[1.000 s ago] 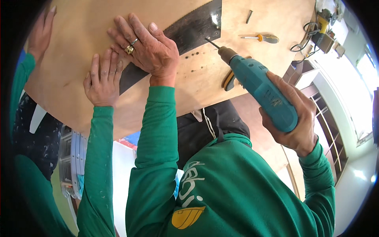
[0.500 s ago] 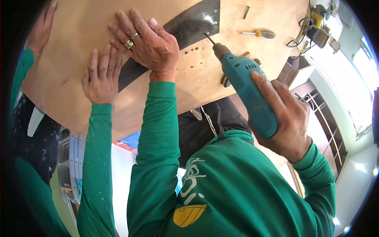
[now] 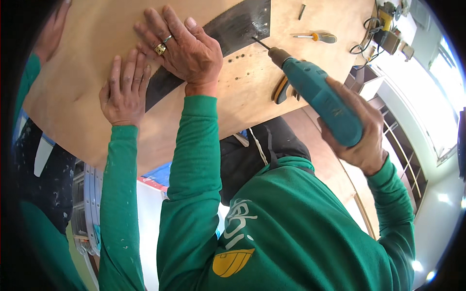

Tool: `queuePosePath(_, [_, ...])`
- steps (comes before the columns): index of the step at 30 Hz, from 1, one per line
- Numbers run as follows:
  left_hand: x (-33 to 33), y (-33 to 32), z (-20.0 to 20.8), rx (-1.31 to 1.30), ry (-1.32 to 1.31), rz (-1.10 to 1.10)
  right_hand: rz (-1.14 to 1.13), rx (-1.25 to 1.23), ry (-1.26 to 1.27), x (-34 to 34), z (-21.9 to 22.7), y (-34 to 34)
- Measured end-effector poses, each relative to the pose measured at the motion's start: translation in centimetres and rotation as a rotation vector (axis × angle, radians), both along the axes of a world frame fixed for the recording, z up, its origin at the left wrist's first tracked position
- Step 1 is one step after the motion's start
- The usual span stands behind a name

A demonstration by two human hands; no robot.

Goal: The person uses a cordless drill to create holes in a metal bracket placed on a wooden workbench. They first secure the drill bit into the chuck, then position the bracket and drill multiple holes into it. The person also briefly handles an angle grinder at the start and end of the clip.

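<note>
Your left hand [image 3: 196, 58] is flat, fingers out and slightly spread, palm over the middle of the dark metal strip [image 3: 240, 26], fingertips past its far edge. It's gripping nothing (two rings on it, one silver, one gold).

Your right hand [image 3: 361, 121] is wrapped round the teal drill [image 3: 325, 92], at the rear of the body. Drill is tilted, nose pointing far-left; the thin bit [image 3: 261, 43] ends at the right end of the strip, near corner. Can't tell from here if the tip is touching.

Strip lies at a slant on the wooden desk [image 3: 330, 60], from near left to far right, right end cut straight. Small dark holes [image 3: 237, 59] in the wood just on the near side of it.

Co-worker's hand [image 3: 124, 92] is flat on the desk at the strip's left end, left of yours. Another co-worker's hand [image 3: 48, 36] at the far left, partly cut off by the rim.

Right of the strip: screwdriver [image 3: 324, 38], short metal pin [image 3: 302, 12] beyond it, and a black-and-orange handle [image 3: 280, 90] near the drill. Yellow power tool [image 3: 386, 20] with coiled cable [image 3: 372, 36] at far right.
</note>
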State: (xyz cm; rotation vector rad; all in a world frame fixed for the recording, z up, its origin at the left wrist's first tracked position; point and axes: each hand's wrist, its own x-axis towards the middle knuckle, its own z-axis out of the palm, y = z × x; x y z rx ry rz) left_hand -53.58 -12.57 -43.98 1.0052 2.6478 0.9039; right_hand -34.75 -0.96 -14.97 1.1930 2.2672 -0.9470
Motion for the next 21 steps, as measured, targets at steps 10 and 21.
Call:
queuePosePath(10, [0.1, 0.3, -0.1, 0.011, 0.025, -0.008, 0.198, 0.02, -0.257, -6.0, 1.9, -0.1])
queuePosePath(21, [0.3, 0.3, -0.1, 0.037, 0.012, 0.001, 0.052, -0.023, 0.05, -0.9, -0.1, 2.4])
